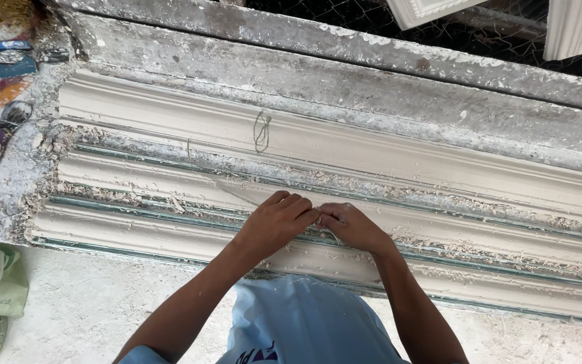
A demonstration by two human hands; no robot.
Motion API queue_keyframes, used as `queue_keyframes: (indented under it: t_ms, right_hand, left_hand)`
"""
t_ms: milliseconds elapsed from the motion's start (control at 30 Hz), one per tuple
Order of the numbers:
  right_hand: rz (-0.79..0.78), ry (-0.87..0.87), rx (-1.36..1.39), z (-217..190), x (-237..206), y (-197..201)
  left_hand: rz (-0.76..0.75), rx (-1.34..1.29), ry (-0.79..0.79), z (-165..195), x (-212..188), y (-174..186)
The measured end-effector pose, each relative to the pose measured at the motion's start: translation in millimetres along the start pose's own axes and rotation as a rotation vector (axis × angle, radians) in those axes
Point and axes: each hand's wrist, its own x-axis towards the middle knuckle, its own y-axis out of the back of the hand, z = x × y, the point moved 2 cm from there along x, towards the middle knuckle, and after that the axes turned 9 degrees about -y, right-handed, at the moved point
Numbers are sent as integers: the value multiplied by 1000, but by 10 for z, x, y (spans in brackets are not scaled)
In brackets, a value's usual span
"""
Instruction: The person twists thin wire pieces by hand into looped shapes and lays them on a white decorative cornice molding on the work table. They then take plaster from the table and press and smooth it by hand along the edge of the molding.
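Grip: both my hands pinch one thin thread, fingertips touching.
Left hand [279, 221]: curled tight on the thread [237, 196].
Right hand [353, 226]: pinching it too.
Thread: lies on the long white plaster moulding [439, 168].
Near: wire loop [262, 131], brush [1, 135] far left.

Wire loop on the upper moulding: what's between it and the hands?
In the head view, between the wire loop and the left hand and right hand lie a crumb-strewn groove and a plaster moulding strip.
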Motion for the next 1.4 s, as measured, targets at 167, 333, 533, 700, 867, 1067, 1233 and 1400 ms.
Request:
queue_keyframes:
  t_ms: [167, 333, 533, 700, 867, 1067, 1233, 1400]
  right_hand:
    - [-63, -296, 278, 149, -112, 153]
    - [161, -3, 722, 234, -37, 181]
    - [251, 72, 646, 129, 178, -537]
    - [376, 129, 787, 31, 244, -590]
    - [396, 100, 797, 120, 248, -529]
    - [439, 33, 876, 379, 307, -458]
    - [370, 29, 713, 360, 216, -235]
    - [240, -84, 505, 174, 26, -16]
  left_hand:
    - [251, 33, 84, -100, -100, -34]
    - [552, -383, 565, -120, -123, -242]
    - [630, -777, 897, 80, 13, -664]
    - [651, -699, 802, 94, -58, -601]
    - [511, -470, 582, 123, -89, -518]
    - [380, -188, 450, 201, 6, -487]
    - [326, -92, 289, 208, 46, -285]
    - [345, 11, -33, 203, 85, 2]
